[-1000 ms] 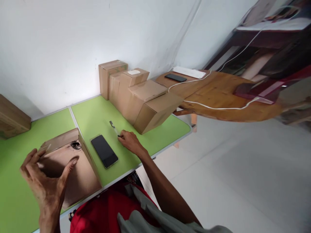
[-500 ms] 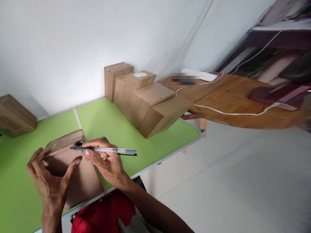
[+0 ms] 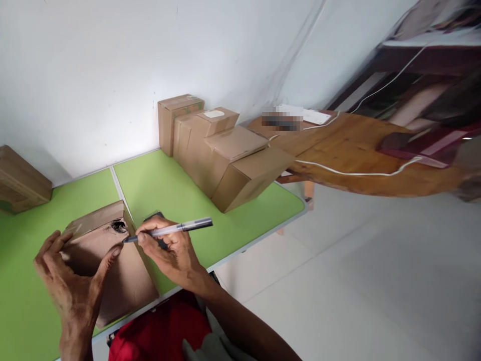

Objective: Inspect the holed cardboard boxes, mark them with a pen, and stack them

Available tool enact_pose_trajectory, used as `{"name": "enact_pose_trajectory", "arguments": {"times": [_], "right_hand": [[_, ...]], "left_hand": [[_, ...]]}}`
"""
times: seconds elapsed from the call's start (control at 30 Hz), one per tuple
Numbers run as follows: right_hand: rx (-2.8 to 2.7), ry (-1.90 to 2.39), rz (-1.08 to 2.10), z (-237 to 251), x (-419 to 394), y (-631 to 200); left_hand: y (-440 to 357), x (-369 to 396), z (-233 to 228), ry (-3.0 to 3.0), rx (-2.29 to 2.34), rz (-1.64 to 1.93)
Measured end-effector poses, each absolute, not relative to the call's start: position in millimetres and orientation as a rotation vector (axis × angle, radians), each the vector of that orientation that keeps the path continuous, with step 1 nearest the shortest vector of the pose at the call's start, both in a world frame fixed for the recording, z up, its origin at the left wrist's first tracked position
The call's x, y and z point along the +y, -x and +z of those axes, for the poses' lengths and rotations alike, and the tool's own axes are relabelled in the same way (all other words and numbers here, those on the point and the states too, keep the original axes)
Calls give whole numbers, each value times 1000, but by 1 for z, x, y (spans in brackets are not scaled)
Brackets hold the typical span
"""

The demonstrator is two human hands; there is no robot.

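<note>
A brown cardboard box (image 3: 130, 286) lies near the front edge of the green table. My left hand (image 3: 73, 278) grips it, thumb on the upper face and fingers over the left side. A ragged hole with dark, blackened edges (image 3: 119, 226) shows at the box's far right corner. Pinched in my right hand (image 3: 171, 250) is a pen (image 3: 169, 229) with a clear barrel. Its tip points at the box just below the hole, close to my left thumb; whether it touches, I cannot tell. A dark flat object (image 3: 157, 215) lies partly hidden behind my right hand.
Several cardboard boxes (image 3: 225, 165) stand grouped at the table's back right. Another box (image 3: 22, 180) sits at the left by the wall. Beyond the green table (image 3: 180, 195) is a wooden table (image 3: 345, 150) with a white cable (image 3: 345, 174) across it.
My right hand has shifted slightly right and down, taking the pen tip off the hole to a spot below it. The hole now shows fully. My left hand keeps its hold on the box.
</note>
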State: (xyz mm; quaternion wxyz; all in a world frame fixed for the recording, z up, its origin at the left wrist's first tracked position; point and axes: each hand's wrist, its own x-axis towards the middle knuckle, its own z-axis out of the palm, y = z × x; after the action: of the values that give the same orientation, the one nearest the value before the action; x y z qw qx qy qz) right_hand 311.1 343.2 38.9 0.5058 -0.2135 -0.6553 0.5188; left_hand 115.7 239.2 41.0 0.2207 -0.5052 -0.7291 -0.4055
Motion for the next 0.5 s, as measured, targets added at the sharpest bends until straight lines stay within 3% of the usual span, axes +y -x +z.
{"name": "enact_pose_trajectory", "arguments": {"times": [0.23, 0.37, 0.5], "right_hand": [[-1716, 844, 847, 44, 380, -334], [-2170, 1496, 544, 29, 424, -352], [-2285, 1793, 578, -5, 455, -362]], "left_hand": [[-117, 240, 43, 1348, -2059, -1143], [-120, 237, 45, 1375, -2075, -1140], [-120, 230, 47, 1378, -2117, -1139]]}}
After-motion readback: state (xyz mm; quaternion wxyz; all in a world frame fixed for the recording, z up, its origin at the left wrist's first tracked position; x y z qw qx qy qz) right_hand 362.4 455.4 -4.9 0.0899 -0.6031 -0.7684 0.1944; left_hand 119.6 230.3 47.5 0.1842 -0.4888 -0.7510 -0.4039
